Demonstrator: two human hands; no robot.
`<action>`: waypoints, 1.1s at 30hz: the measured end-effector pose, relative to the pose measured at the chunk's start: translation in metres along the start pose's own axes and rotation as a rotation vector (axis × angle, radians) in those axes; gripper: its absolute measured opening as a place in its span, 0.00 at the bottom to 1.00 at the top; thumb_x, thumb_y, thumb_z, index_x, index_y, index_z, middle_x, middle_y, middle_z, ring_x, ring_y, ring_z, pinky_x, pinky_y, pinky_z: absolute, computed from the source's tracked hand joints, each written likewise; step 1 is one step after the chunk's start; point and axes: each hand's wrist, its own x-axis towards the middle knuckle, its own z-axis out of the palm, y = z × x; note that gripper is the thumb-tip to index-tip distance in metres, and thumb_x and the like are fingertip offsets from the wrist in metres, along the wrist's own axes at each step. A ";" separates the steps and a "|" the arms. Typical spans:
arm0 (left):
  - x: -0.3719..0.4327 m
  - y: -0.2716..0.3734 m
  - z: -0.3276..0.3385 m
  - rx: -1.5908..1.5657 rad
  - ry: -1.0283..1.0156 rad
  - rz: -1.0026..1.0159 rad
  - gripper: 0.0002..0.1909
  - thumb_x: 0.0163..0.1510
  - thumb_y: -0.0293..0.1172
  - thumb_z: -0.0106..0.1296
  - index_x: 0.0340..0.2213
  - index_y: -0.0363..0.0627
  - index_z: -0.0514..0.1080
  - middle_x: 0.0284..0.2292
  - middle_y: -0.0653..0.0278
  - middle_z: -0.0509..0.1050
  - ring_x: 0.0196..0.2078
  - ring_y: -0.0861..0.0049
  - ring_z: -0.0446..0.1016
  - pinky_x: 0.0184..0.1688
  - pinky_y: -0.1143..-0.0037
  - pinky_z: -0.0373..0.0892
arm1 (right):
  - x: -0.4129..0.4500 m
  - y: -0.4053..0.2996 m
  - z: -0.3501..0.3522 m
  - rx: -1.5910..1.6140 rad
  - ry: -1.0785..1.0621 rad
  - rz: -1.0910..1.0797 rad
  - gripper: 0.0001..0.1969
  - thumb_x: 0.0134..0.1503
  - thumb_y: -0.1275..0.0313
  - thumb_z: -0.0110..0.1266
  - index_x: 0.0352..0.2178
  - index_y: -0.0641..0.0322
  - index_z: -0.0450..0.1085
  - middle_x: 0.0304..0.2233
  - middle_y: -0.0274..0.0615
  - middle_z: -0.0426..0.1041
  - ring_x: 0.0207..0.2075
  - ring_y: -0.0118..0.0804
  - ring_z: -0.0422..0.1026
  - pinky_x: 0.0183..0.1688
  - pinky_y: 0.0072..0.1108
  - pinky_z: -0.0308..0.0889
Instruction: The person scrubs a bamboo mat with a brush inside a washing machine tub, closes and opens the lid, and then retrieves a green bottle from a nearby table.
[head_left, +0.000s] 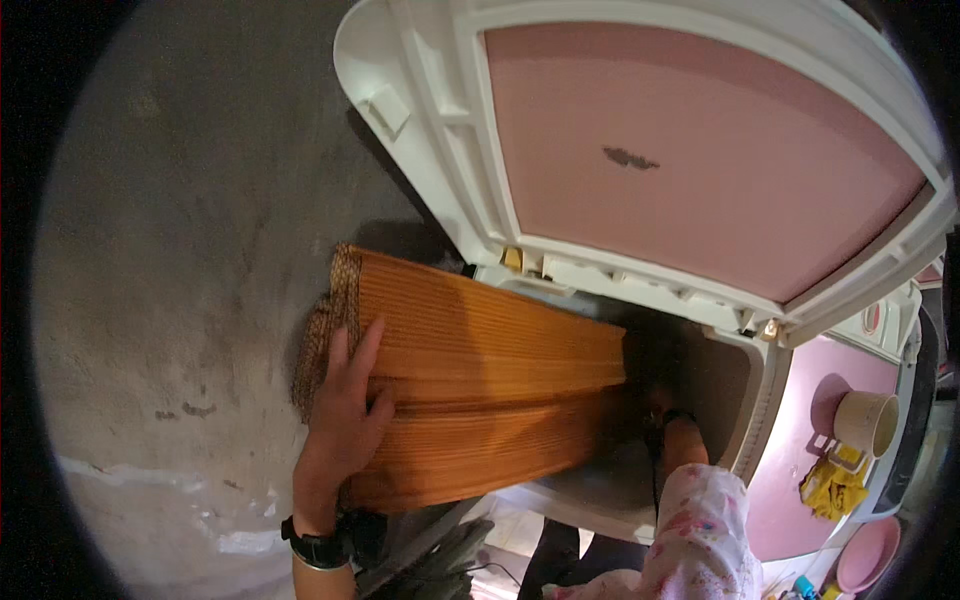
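A long piece of pleated orange fabric (495, 367) with a patterned brown border is stretched out of an open plastic tub of what looks like a washing machine (757, 397). On its left end lies my left hand (349, 412), fingers spread, a black watch at the wrist. My right hand (664, 416) reaches down into the dark tub near the fabric's other end; its fingers are lost in shadow, so its hold cannot be made out. A floral sleeve covers that arm.
The raised lid (690, 157), white-framed with a pink panel, stands behind the tub. A worn grey wall (172, 262) fills the left. At right, a cream mug (862, 424) and a yellow cloth (832, 484) rest on a pink surface, near a pink basin (868, 555).
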 end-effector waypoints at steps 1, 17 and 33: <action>-0.004 -0.002 0.001 0.022 0.021 0.028 0.38 0.42 0.17 0.47 0.55 0.52 0.49 0.56 0.39 0.44 0.60 0.50 0.41 0.58 0.63 0.47 | 0.004 -0.004 -0.002 0.027 -0.006 -0.018 0.19 0.53 0.68 0.42 0.47 0.58 0.62 0.42 0.47 0.66 0.38 0.42 0.67 0.40 0.33 0.66; -0.003 -0.019 0.009 -0.024 0.088 0.258 0.37 0.45 0.19 0.42 0.57 0.53 0.46 0.57 0.42 0.40 0.57 0.53 0.50 0.54 0.72 0.55 | -0.391 -0.327 -0.223 0.337 -0.195 -0.653 0.32 0.49 0.76 0.42 0.56 0.70 0.43 0.16 0.48 0.67 0.15 0.36 0.66 0.23 0.26 0.65; -0.017 -0.017 0.006 -0.146 0.006 0.045 0.36 0.47 0.17 0.40 0.56 0.59 0.47 0.58 0.44 0.40 0.58 0.53 0.47 0.54 0.71 0.54 | -0.077 -0.132 -0.086 0.625 -0.376 -0.081 0.22 0.48 0.63 0.54 0.46 0.52 0.64 0.47 0.41 0.65 0.47 0.39 0.64 0.45 0.43 0.64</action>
